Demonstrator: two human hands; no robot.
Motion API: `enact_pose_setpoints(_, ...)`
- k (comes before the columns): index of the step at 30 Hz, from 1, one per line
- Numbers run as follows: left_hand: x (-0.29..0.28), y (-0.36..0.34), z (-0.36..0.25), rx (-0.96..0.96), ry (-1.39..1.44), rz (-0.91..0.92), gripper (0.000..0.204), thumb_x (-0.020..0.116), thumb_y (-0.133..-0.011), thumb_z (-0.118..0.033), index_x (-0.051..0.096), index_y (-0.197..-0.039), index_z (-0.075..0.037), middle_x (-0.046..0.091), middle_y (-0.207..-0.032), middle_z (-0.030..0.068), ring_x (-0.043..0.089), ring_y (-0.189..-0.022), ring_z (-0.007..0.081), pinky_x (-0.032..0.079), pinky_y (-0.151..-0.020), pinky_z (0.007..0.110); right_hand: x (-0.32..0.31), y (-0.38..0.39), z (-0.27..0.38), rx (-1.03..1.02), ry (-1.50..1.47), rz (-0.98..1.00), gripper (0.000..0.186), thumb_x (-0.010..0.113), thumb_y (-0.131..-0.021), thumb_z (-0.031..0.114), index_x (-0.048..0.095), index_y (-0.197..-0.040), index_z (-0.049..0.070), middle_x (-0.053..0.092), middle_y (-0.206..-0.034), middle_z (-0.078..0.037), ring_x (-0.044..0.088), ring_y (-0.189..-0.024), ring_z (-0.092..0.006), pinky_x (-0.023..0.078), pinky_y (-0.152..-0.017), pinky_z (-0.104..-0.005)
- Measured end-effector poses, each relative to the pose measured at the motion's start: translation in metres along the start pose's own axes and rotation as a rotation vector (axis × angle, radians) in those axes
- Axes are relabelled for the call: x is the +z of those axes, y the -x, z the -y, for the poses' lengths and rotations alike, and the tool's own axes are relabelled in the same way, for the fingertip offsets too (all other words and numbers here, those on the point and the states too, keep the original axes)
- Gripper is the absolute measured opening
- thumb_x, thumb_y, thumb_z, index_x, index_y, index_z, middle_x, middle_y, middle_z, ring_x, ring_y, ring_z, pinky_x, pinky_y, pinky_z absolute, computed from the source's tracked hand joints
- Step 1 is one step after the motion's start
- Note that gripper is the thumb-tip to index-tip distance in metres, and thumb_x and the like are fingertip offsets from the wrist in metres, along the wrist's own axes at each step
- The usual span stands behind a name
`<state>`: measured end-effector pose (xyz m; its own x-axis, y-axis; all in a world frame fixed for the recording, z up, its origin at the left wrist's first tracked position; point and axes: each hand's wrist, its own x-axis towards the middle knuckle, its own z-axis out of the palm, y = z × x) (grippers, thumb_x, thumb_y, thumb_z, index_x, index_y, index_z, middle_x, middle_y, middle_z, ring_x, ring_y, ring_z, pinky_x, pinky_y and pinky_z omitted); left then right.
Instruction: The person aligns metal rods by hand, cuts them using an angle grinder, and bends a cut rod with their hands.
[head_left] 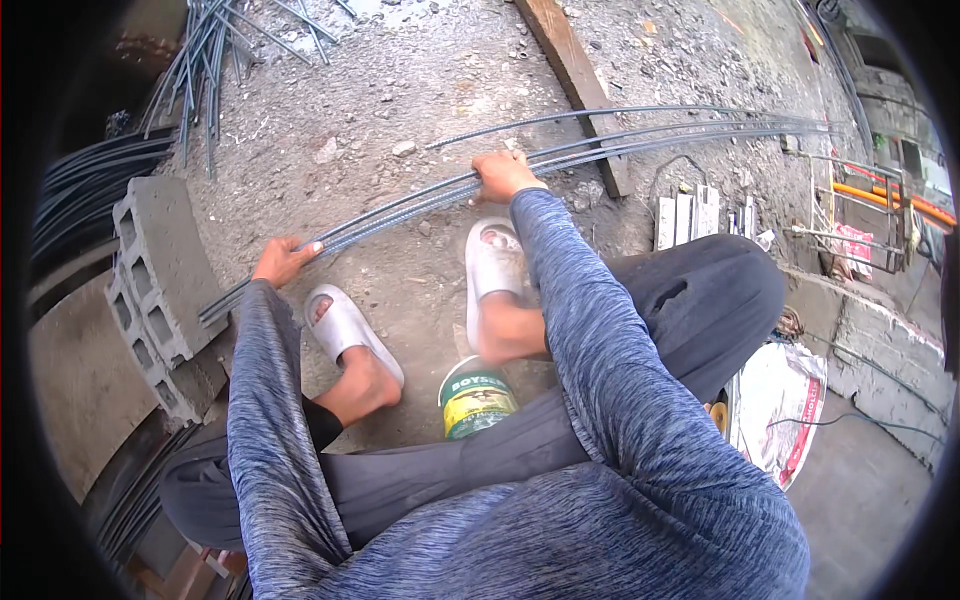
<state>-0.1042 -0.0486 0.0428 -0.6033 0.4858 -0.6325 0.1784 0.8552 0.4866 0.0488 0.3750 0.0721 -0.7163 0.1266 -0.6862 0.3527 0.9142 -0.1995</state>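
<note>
Nearest is a streaky blue-grey long-sleeved shirt (640, 430); beyond it, the left hand (281, 262) and right hand (503, 178) grasp slender grey ribbed steel rods (400, 216) well apart — presumably to steady their length — between grey hollow concrete blocks (180, 265) and a brown wooden plank (563, 50).

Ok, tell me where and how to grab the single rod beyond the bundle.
Pinch the rod across its thin width near its left end, probably best from the far side. That end is free and clear of the bundle and right hand; toward the right, the rods crowd together.
</note>
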Motion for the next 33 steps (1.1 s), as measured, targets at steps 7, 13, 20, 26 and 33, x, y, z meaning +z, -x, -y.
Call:
enact_pose_setpoints(7,0.001,-0.004,0.004,-0.019,0.059,-0.014,0.06,0.076,-0.086,-0.057,0.068,-0.067,-0.001,0.059,-0.055,0.0054,0.052,-0.05,0.0126,0.04,-0.046,0.034,0.007,-0.004,-0.008,0.021,0.007,0.014,0.061,0.083,-0.078,0.046,0.068,-0.126,0.01,0.066,-0.131,-0.016,0.049,-0.135,-0.0379,0.026,-0.116,-0.0639)
enact_pose_setpoints(13,0.0,0.005,0.015,-0.047,0.07,-0.035,0.059,0.077,-0.086,-0.056,0.069,-0.068,0.0,0.06,-0.055,0.0052,0.052,-0.05,0.0126,0.041,-0.048,0.033,-0.003,-0.016,-0.011,0.043,-0.244,0.008,0.065,0.079,-0.077,0.055,0.071,-0.121,0.007,0.069,-0.123,-0.018,0.06,-0.121,-0.0364,0.042,-0.105,-0.0491)
enact_pose_setpoints(20,-0.003,0.022,0.01,-0.093,-0.055,-0.023,0.065,0.068,-0.088,-0.064,0.075,-0.079,0.0,0.068,-0.068,0.0113,0.059,-0.063,0.0201,0.047,-0.061,0.041,-0.009,-0.062,-0.051,0.776,-1.598,-0.813,0.037,0.07,-0.091,0.03,0.068,-0.089,-0.007,0.071,-0.079,-0.024,0.074,-0.076,-0.028,0.053,-0.065,-0.0404)
enact_pose_setpoints(26,-0.005,0.001,-0.003,-0.096,0.002,0.036,0.061,0.065,-0.09,-0.062,0.078,-0.101,-0.004,0.075,-0.091,0.0174,0.071,-0.089,0.0306,0.053,-0.081,0.046,0.042,-0.111,-0.235,0.046,-1.988,-0.213,0.037,0.064,-0.098,0.029,0.062,-0.112,-0.005,0.07,-0.105,-0.022,0.07,-0.09,-0.0284,0.06,-0.08,-0.0387)
enact_pose_setpoints(33,-0.017,0.023,0.004,-0.164,0.0,-0.027,0.064,0.068,-0.088,-0.06,0.076,-0.107,0.001,0.074,-0.1,0.0223,0.07,-0.099,0.0328,0.053,-0.089,0.045,0.063,-0.161,-0.231,0.409,-1.685,-0.547,0.026,0.057,-0.101,0.016,0.068,-0.104,-0.007,0.071,-0.087,-0.017,0.071,-0.074,-0.0268,0.066,-0.07,-0.0368)
